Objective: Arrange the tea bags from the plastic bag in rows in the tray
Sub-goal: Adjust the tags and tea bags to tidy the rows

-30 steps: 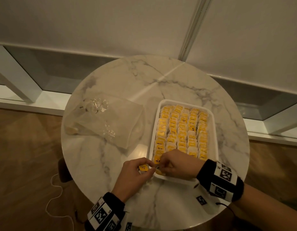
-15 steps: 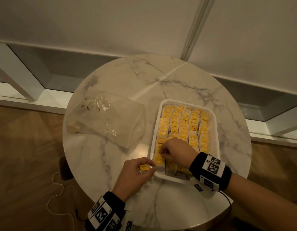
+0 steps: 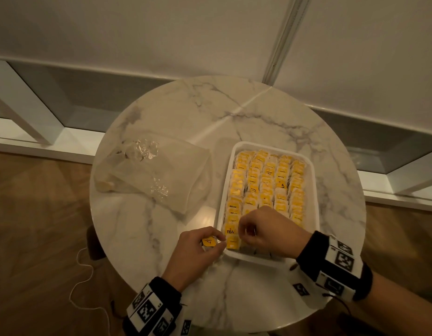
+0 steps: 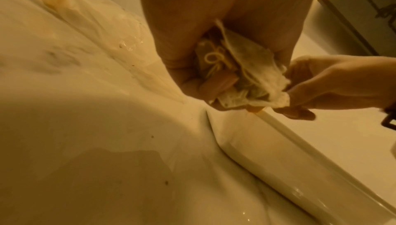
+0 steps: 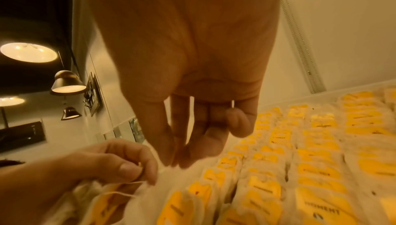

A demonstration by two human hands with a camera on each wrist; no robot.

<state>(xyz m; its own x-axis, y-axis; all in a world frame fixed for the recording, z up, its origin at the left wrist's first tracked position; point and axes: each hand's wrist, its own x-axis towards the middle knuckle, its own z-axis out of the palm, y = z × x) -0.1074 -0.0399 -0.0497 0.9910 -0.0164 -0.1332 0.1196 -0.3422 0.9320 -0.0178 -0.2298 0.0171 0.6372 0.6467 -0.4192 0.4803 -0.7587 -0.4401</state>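
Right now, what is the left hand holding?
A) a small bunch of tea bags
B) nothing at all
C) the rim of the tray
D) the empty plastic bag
A: the left hand grips several tea bags just outside the tray, a yellow tag showing between its fingers, while the plastic bag lies apart on the table.

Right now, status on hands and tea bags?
Left hand holds a bunch of tea bags beside the tray. Right hand pinches one bag off it. Tray nearly full; nothing in the way.
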